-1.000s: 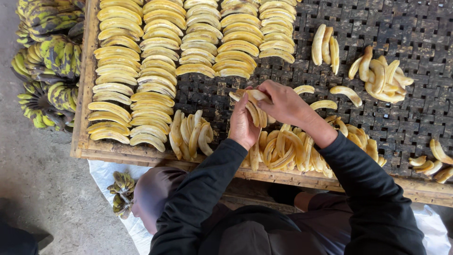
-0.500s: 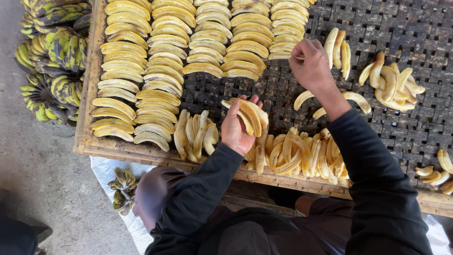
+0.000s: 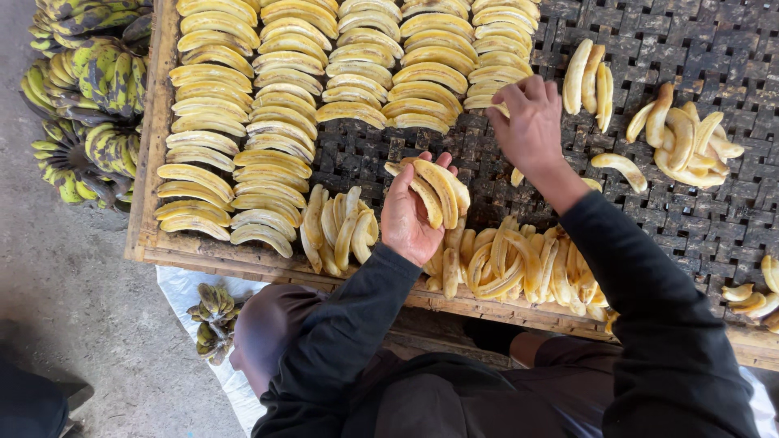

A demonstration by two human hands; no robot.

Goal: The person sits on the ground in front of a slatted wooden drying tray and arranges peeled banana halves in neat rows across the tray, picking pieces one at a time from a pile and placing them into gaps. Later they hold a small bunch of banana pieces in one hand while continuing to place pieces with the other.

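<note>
My left hand (image 3: 406, 215) is cupped palm up around a small stack of peeled bananas (image 3: 438, 191), held over the dark woven tray (image 3: 730, 211). My right hand (image 3: 531, 122) reaches farther out, palm down. Its fingers press a peeled banana (image 3: 487, 103) against the near end of the rightmost neat row (image 3: 442, 65). Just in front of my left hand lies a loose pile of peeled bananas (image 3: 519, 264) along the tray's near edge. A smaller pile (image 3: 337, 227) lies left of that hand.
Several tidy rows of peeled bananas (image 3: 276, 105) fill the tray's left half inside its wooden frame (image 3: 154, 162). A loose heap (image 3: 690, 138) lies on the right. Unpeeled green-yellow bunches (image 3: 89, 105) sit on the floor at left. Peels (image 3: 213, 316) rest on a white sheet (image 3: 182, 284).
My right hand has left the left hand and travelled out to the end of the rightmost row. My left hand has stayed put with its stack of bananas.
</note>
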